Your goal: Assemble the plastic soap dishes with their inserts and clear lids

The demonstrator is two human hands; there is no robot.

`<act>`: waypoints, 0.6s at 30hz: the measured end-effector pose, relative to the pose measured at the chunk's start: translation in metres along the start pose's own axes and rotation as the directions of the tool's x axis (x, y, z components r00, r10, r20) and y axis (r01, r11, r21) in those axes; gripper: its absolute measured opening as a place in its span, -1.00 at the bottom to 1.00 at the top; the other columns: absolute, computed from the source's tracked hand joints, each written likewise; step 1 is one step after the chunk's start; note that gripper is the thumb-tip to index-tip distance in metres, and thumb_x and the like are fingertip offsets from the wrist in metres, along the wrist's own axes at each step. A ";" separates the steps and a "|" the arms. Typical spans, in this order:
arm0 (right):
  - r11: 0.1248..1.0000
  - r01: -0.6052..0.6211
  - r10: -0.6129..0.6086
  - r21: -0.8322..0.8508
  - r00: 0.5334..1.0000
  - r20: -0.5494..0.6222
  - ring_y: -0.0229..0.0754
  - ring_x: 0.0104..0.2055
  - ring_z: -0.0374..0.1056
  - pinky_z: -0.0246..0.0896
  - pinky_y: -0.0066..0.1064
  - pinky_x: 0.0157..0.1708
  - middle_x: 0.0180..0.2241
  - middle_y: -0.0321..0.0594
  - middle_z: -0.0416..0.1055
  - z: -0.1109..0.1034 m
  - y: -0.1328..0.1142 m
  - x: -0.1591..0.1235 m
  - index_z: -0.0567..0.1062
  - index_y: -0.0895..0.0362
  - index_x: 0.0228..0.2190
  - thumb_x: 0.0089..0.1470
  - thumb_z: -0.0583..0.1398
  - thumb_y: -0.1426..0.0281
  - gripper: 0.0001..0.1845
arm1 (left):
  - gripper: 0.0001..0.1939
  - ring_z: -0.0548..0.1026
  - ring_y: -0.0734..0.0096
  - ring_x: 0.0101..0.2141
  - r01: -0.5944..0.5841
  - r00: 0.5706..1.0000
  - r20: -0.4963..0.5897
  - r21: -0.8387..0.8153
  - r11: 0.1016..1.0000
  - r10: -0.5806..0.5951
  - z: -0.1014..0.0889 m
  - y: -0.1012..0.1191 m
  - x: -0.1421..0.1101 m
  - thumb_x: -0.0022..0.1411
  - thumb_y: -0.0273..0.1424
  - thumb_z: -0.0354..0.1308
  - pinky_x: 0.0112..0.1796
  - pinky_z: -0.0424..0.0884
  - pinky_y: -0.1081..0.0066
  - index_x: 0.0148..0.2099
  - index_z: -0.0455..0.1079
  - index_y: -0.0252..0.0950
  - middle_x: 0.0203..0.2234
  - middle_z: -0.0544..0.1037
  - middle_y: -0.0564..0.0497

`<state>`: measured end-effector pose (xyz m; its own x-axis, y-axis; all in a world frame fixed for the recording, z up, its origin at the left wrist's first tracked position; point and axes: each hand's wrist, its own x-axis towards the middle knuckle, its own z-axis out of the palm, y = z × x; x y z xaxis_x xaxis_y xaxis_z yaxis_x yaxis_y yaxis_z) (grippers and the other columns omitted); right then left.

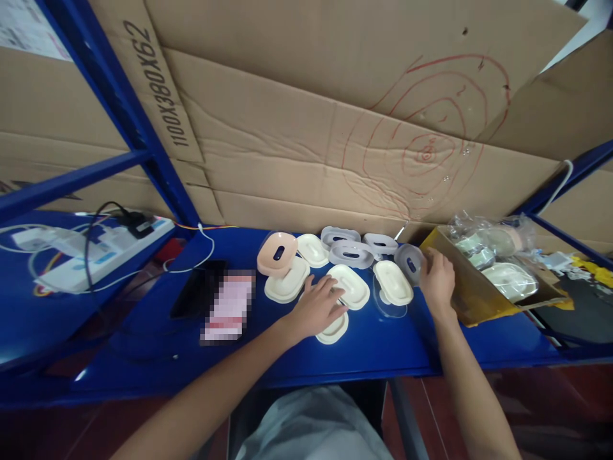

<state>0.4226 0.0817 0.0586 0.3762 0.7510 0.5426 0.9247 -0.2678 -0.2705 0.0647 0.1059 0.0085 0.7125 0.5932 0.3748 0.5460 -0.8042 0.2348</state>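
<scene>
My left hand (320, 306) lies palm down with its fingers spread over cream oval plastic pieces. Its fingertips touch a cream piece with a raised middle (352, 287), and a lower cream piece (332, 329) is partly under the hand. My right hand (437, 281) has its fingers curled at the right edge of a tilted grey oval plastic piece with a dark slot (409, 263), beside the cardboard box. Between the hands, a cream piece (393, 282) rests on a clear plastic piece (389, 309). Several grey slotted pieces (352, 253) are grouped behind.
A peach slotted piece (276, 254) sits at left by cream pieces (287, 281). The open cardboard box (472, 294) at right holds plastic-wrapped items. A black phone-like slab (196, 291), a pixelated pink item (230, 306) and a power strip with cables (103, 255) lie left. Cardboard (287, 128) walls the back.
</scene>
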 end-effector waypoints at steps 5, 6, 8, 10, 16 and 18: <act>0.972 0.234 -0.230 0.018 0.935 0.272 0.17 0.22 0.36 0.13 -0.04 0.24 0.11 0.05 0.56 0.014 -0.038 0.014 0.61 0.12 0.01 0.38 0.01 0.36 -0.58 | -0.68 0.37 -0.04 0.28 0.003 1.000 0.007 -0.001 1.000 -0.003 -0.001 0.000 0.000 0.54 -0.15 0.12 0.29 0.14 -0.18 0.15 0.50 -0.18 0.20 0.51 -0.19; 0.963 0.269 -0.263 0.032 0.900 0.347 0.12 0.19 0.40 0.17 -0.11 0.22 0.09 0.01 0.58 0.020 -0.046 0.016 0.61 0.09 0.01 0.37 0.05 0.34 -0.62 | -0.68 0.37 -0.04 0.28 0.004 1.000 0.009 -0.002 1.000 -0.004 -0.002 0.000 0.001 0.54 -0.15 0.12 0.29 0.14 -0.18 0.16 0.50 -0.18 0.20 0.51 -0.19; 0.956 0.292 -0.274 0.035 0.842 0.465 0.10 0.18 0.43 0.22 -0.14 0.18 0.12 -0.01 0.57 0.032 -0.060 0.019 0.59 0.07 0.05 0.36 0.12 0.27 -0.64 | -0.68 0.37 -0.05 0.28 0.007 1.000 0.014 -0.001 1.000 -0.007 -0.002 0.000 0.001 0.53 -0.15 0.13 0.29 0.15 -0.19 0.16 0.50 -0.19 0.20 0.51 -0.19; 0.964 0.268 -0.226 0.001 0.811 0.539 0.17 0.19 0.42 0.23 -0.07 0.18 0.17 0.05 0.52 0.043 -0.072 0.023 0.55 0.10 0.09 0.34 0.16 0.20 -0.60 | -0.68 0.37 -0.05 0.28 0.008 1.000 0.020 0.000 1.000 -0.008 -0.003 0.001 0.001 0.53 -0.15 0.13 0.29 0.15 -0.20 0.16 0.50 -0.19 0.20 0.51 -0.19; 0.986 0.126 -0.034 -0.113 0.802 0.597 0.35 0.21 0.39 0.15 0.24 0.21 0.21 0.16 0.38 0.064 -0.089 0.025 0.43 0.12 0.12 0.13 0.37 0.12 -0.39 | -0.68 0.37 -0.06 0.30 0.011 0.999 0.031 0.001 1.000 -0.011 -0.003 0.001 0.001 0.54 -0.17 0.12 0.30 0.14 -0.21 0.17 0.49 -0.20 0.22 0.50 -0.20; 0.989 0.079 0.008 -0.129 0.827 0.563 0.41 0.23 0.37 0.11 0.33 0.20 0.22 0.22 0.33 0.068 -0.091 0.022 0.37 0.14 0.14 0.15 0.37 0.10 -0.35 | -0.68 0.37 -0.07 0.30 0.014 0.999 0.034 0.000 1.000 -0.014 -0.003 0.002 0.001 0.54 -0.17 0.12 0.30 0.14 -0.22 0.17 0.49 -0.20 0.22 0.50 -0.21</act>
<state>0.3430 0.1635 0.0406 0.2853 0.9584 -0.0012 0.9512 -0.2833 -0.1222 0.0646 0.1048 0.0119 0.7194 0.6051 0.3410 0.5559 -0.7960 0.2396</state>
